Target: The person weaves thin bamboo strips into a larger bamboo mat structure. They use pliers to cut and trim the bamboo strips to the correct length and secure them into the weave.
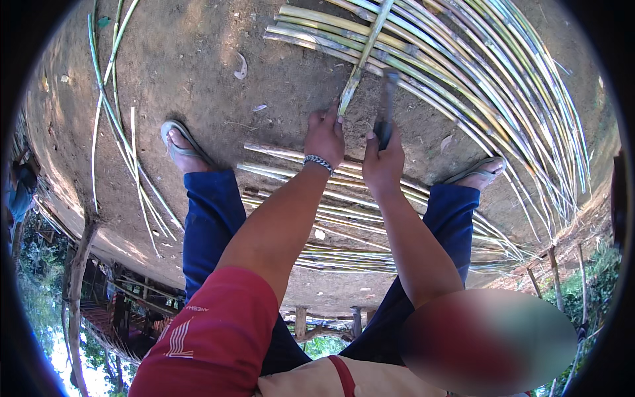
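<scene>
My left hand (325, 137) grips the near end of a long green-yellow bamboo strip (362, 59) that runs away from me over the ground. A metal chain bracelet (319, 161) sits on that wrist. Just to the right, my right hand (383, 159) is closed around the dark handle of a knife (386, 106) whose blade points up beside the strip's end. Both hands hover above a row of split bamboo strips (344, 198) lying between my feet.
A wide mat of curved bamboo strips (503, 86) covers the dirt at the upper right. Loose green strips (116, 126) lie at the left. My sandalled feet (182, 149) stand apart on bare earth. A wooden structure and trees show along the lower rim.
</scene>
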Available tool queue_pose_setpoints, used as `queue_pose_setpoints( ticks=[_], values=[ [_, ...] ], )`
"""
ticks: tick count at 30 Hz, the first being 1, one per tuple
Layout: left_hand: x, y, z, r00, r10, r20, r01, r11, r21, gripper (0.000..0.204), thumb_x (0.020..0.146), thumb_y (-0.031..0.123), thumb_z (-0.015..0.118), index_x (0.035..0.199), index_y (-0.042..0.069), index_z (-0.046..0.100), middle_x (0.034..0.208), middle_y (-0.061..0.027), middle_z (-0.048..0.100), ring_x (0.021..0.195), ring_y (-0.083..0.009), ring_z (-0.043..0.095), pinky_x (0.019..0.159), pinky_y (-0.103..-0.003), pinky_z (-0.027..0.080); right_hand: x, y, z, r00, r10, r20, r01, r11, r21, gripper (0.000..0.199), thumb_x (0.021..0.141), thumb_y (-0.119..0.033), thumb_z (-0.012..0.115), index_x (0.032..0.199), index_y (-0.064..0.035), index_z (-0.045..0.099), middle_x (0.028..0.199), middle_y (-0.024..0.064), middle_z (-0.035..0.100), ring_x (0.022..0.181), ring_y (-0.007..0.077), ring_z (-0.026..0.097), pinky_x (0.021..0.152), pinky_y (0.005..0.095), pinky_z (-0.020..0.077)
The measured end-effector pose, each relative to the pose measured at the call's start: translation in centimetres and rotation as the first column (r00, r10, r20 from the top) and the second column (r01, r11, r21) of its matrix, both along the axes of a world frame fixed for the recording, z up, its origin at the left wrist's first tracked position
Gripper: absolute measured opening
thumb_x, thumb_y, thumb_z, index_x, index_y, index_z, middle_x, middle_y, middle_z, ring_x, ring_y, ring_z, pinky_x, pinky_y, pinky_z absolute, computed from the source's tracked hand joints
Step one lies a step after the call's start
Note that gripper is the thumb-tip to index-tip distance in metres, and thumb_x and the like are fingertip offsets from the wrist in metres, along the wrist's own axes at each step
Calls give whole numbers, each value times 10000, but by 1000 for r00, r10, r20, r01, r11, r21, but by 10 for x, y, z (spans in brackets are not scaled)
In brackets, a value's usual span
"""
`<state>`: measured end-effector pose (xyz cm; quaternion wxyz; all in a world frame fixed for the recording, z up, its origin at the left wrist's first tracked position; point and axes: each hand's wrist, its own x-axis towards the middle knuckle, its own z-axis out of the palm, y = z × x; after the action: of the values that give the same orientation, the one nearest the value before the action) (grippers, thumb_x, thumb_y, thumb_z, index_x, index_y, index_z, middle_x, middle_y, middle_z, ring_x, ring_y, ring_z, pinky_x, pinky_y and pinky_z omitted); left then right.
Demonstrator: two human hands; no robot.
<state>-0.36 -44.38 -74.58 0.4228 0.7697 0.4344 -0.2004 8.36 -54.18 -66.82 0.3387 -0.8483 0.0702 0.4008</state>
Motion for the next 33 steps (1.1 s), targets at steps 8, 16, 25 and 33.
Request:
queue_pose_setpoints(
  ticks=[8,16,25,33],
  values=[
    [1,0,4,999,24,42,-24,1000,0,391,1041,188,510,1425,125,555,1174,-222,539,1028,-386,618,915,-445,515,-1,-4,-5,997,61,-36,-63,996,-62,443,1003,-132,553,1425,-30,468,1107,248,686,1001,407,693,854,468,541],
    [5,4,7,999,21,33,-20,999,-45,372,1049,193,497,1398,79,562,1148,-228,546,1012,-390,612,904,-453,511,-5,-8,-6,996,75,-54,-78,995,-69,406,998,-134,557,1388,-43,491,1072,246,682,981,419,687,829,480,531],
    [1,5,4,999,31,-19,-33,997,-76,448,1030,191,522,1478,197,530,1161,-195,543,1002,-361,626,923,-432,517,33,-15,-2,967,243,81,-232,964,-127,419,994,-160,562,1397,-69,487,1061,263,691,983,464,678,824,524,526],
    [3,6,4,999,27,-44,-32,994,-109,448,1035,204,523,1483,211,526,1192,-194,532,1018,-353,625,946,-427,512,152,48,12,942,-78,326,66,997,48,340,1015,-210,568,1299,-28,526,784,147,658,666,268,671,662,440,512]
  ],
)
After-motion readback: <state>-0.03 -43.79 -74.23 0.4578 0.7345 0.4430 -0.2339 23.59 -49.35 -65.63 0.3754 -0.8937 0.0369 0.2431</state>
